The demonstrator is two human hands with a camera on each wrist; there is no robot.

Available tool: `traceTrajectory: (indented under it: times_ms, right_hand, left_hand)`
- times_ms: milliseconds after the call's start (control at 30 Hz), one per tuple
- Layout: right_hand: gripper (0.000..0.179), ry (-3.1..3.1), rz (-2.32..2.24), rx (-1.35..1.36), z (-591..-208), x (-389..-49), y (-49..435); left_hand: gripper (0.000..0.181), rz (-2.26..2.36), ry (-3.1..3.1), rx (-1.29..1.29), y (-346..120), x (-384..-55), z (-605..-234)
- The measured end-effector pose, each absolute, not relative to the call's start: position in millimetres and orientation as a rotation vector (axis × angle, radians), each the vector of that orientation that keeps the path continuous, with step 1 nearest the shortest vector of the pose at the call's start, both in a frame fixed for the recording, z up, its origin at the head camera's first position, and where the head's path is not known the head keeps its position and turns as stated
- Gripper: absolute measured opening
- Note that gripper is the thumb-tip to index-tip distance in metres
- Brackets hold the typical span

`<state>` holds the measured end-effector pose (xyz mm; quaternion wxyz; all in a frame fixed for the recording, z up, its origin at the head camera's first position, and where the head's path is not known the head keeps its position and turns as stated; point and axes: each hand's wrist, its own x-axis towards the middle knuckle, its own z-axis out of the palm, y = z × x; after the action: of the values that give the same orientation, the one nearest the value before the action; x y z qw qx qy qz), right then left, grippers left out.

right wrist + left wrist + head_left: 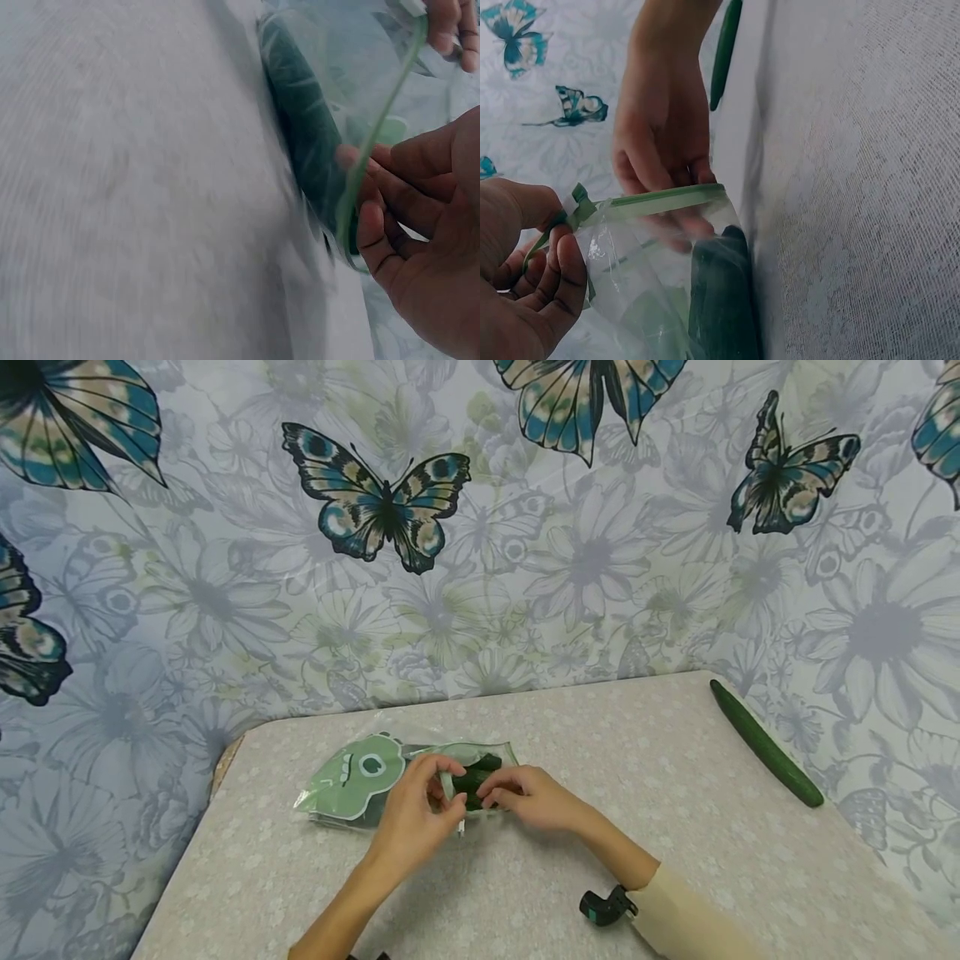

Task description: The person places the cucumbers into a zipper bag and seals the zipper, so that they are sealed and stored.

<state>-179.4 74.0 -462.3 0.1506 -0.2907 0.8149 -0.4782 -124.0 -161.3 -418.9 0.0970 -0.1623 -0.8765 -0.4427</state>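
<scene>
A clear zip bag with a green cartoon-face print [352, 781] lies on the table, its green-edged mouth [660, 201] facing right. Dark green cucumbers [468, 781] show inside, close to the mouth. My left hand [420, 806] pinches the green zip strip at one corner of the mouth between thumb and fingers, holding it up. From the right, my right hand [528, 797] reaches into the mouth; its fingertips [694, 223] show through the plastic, beside the cucumber end [300, 112]. Those fingers are loosely bent, with the thumb near the green edge.
Another long cucumber [767, 743] lies by the table's right edge. A pale patterned cloth covers the table [600, 727]. Behind it hangs a butterfly-and-flower backdrop [480, 610]. A small black device [606, 907] sits at the right sleeve's cuff.
</scene>
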Motion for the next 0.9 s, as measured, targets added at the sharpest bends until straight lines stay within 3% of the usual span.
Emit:
traceTrajectory:
  times_ms: [300, 667, 900]
  right_hand:
    - [0.029, 2.513, -1.400, -0.735, -457.1, -174.3, 150.7]
    - [0.027, 2.865, -1.310, -0.425, -446.5, -157.2, 275.8]
    - [0.034, 3.066, -1.175, -0.168, -439.0, -148.2, 338.4]
  left_hand:
    - [0.035, -1.297, -2.599, -0.492, -164.4, -125.2, -416.4]
    - [0.036, -1.281, -2.640, -0.489, -169.2, -124.9, -414.2]
    - [0.035, -1.258, -2.664, -0.502, -173.9, -126.2, -413.0]
